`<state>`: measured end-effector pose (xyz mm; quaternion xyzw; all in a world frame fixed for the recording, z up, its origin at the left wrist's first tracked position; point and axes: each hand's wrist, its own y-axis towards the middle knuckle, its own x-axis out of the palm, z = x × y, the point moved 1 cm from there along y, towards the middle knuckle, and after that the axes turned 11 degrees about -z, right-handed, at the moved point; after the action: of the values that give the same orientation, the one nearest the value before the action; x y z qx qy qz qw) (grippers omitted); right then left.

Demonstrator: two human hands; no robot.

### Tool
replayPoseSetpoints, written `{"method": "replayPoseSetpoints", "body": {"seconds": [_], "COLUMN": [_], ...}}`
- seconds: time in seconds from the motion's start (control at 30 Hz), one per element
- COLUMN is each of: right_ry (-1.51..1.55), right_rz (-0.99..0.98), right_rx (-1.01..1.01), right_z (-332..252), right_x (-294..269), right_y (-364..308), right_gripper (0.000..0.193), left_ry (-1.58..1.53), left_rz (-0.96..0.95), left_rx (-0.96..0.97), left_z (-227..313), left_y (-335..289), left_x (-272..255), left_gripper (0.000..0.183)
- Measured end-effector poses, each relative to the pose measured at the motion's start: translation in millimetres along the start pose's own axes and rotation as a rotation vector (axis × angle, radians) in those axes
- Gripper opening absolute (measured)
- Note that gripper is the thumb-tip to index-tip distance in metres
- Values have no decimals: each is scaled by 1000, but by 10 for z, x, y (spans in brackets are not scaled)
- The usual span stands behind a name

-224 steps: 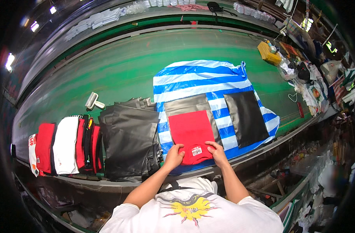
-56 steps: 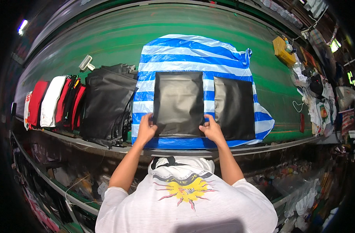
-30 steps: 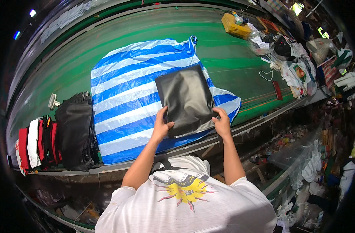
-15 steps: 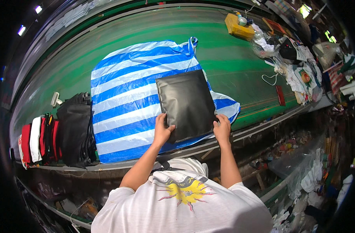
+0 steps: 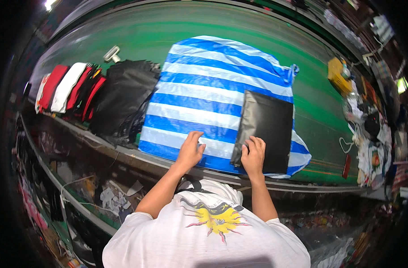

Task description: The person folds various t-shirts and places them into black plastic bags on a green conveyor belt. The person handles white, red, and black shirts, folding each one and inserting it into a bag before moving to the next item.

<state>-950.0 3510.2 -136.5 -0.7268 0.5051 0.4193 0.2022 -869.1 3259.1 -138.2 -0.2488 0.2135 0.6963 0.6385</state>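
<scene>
A flat, glossy black plastic bag (image 5: 271, 120) lies on the right part of a blue-and-white striped plastic sack (image 5: 204, 96), which is spread on a green table. My right hand (image 5: 254, 154) is over the black bag's near left part, fingers raised and slightly parted, with nothing in its grasp. To the left of that bag hovers my left hand (image 5: 191, 149), above the sack's near edge. Its fingers are bent but apart, and it holds nothing. Left of the sack is a pile of black plastic bags (image 5: 123, 96), their edges overlapping.
Folded red, white and black cloth pieces (image 5: 70, 89) stand in a row at the far left. A white handled tool (image 5: 112, 54) lies behind them. On the right are a yellow block (image 5: 338, 77), heaped fabric scraps (image 5: 373, 147) and a small red object (image 5: 346, 166). The green table (image 5: 137, 33) extends behind.
My view has turned left. Both hands have released the black bag's side edges; the left is now off it, and the right has shifted from its right edge to its left part.
</scene>
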Motion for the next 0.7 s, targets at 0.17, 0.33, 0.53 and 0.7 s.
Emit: {"method": "replayPoseSetpoints", "body": {"seconds": [0.17, 0.33, 0.53, 0.7], "right_ry": [21, 28, 119, 149], "right_rz": [-68, -111, -233, -268], "right_rx": [-60, -57, -63, -65], "right_z": [-409, -963, -1826, -2432], "right_x": [346, 763, 1355, 1714], "right_y": [194, 285, 282, 371], "right_gripper": [21, 22, 23, 22], "left_ry": [307, 623, 716, 694], "left_rz": [255, 395, 142, 61], "left_rx": [7, -286, -435, -212], "left_z": [-708, -1147, -1616, -1739], "left_y": [-139, -274, -429, -466], "left_x": [-952, -1952, -2520, -2644], "left_gripper": [37, 31, 26, 14]}}
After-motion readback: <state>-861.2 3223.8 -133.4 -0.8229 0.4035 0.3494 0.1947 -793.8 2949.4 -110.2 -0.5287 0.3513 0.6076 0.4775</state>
